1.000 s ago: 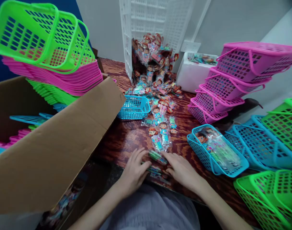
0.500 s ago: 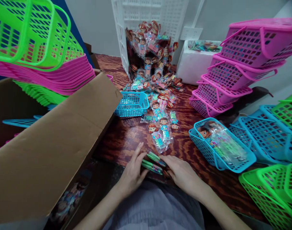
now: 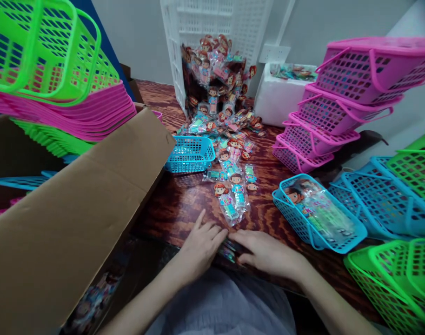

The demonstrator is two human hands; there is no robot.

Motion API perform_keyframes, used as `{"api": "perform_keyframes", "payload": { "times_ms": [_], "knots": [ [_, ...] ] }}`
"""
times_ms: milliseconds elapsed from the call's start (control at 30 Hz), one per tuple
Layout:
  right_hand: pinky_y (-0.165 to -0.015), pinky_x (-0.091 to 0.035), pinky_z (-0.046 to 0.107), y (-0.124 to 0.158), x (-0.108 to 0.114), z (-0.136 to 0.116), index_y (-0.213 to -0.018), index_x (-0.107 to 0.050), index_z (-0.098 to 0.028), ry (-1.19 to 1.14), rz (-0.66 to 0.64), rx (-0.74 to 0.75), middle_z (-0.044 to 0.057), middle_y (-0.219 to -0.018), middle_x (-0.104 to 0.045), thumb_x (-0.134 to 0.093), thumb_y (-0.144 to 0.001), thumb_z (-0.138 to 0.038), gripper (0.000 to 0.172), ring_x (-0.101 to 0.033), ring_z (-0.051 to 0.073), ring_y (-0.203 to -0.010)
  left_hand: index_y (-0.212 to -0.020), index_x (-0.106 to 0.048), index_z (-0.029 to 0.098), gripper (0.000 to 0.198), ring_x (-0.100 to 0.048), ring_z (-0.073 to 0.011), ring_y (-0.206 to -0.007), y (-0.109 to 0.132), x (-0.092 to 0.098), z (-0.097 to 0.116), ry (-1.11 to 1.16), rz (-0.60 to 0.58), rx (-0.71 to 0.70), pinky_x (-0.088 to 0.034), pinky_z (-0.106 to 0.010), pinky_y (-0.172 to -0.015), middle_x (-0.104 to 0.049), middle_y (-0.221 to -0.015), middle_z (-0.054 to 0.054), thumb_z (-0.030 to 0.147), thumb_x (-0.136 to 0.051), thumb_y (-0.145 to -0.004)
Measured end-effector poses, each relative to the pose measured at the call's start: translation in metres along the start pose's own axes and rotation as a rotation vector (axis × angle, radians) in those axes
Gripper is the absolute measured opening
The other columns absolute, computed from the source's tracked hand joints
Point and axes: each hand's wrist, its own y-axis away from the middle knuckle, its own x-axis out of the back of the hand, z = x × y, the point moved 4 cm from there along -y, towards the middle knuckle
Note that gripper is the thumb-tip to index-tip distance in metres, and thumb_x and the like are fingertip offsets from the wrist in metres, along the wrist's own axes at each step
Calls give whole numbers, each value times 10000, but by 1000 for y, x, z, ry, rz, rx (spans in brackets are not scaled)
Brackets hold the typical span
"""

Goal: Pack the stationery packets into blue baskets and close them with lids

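Low at the table's front edge, my left hand [image 3: 202, 246] lies over a small stack of clear-wrapped cartoon-figure packets [image 3: 228, 251]. Its index finger points forward, while the other fingers curl onto the stack and the thumb is hidden. From the other side, my right hand [image 3: 268, 251] holds the stack's right end between thumb and fingers. Only a thin, blurred part of the stack shows between the hands. Just beyond lie loose packets of the same kind, among them a red-haired figure [image 3: 226, 202] and a brown-haired figure [image 3: 238, 191].
A blue basket [image 3: 212, 156] stands behind the loose packets. More packets spill from a white crate [image 3: 179, 74]. At right are a packet-filled blue basket [image 3: 296, 228], stacked pink baskets [image 3: 313, 139] and a green basket [image 3: 369, 274]. A cardboard box [image 3: 94, 195] borders the left.
Both hands have turned over the stack of packets. Its green sides faced up before and are now mostly covered. The left fingers have come over the top. The view has shifted slightly.
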Motion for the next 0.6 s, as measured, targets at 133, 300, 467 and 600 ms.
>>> {"api": "perform_keyframes", "payload": {
  "times_ms": [133,300,467,600],
  "knots": [
    [-891,-448,317,-29,44,29,-1139,-658,-205,180,201,-81,65,-1105,-694,-466,-911,-129,308,-607,226,-1038,-1136,-566,204,252,-542,-217,-1004,-6,-1,-1,27,-73,39,-388,-453,-1055,-632,-1051,-44,103,-474,-924],
    [-986,-378,407,-73,65,53,-1337,-548,-217,578,325,-57,104,-1447,-495,-385,-912,-37,490,-394,277,-1322,-1154,-543,200,265,-508,-226,-960,-4,-6,-2,51,-81,75,-457,-382,-879,-613,-1073,-51,82,-458,-932],
    [-985,-370,401,-75,59,63,-1275,-593,-181,621,244,-127,130,-1256,-603,-389,-932,-86,411,-475,263,-1202,-1149,-538,206,260,-493,-234,-958,9,1,-15,78,-71,134,-452,-373,-836,-605,-1064,-44,90,-522,-916],
    [-964,-373,447,-57,48,56,-977,-698,-111,650,170,-136,186,-1053,-630,-626,-821,-179,186,-497,328,-1112,-1131,-541,212,248,-483,-239,-943,21,5,-25,66,-64,176,-446,-380,-816,-598,-1053,-41,91,-519,-915]
  ]
}}
